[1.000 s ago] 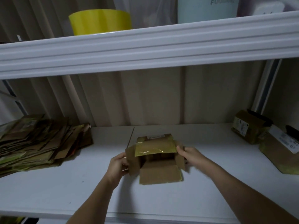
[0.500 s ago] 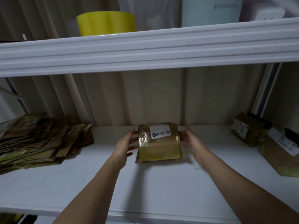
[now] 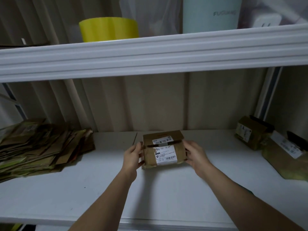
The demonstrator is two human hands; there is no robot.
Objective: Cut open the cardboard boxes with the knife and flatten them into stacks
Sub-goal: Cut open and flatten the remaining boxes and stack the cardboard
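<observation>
While both forearms reach in over the front edge of the shelf (image 3: 166,189), left hand (image 3: 132,155) and right hand (image 3: 195,154) grip the cardboard box (image 3: 164,149) by its sides, mid-shelf toward the back edge. Flattened stack (image 3: 41,147) lies at the left edge.

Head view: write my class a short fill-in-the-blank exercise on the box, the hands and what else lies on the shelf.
1. Both hands, left hand and right hand, hold one ____ between them.
2. The white label on the box is split by a ____.
3. The stack of flattened cardboard lies to the box's ____.
4. The shelf under the box is ____ in colour.

Missing words: box; cut; left; white
</observation>
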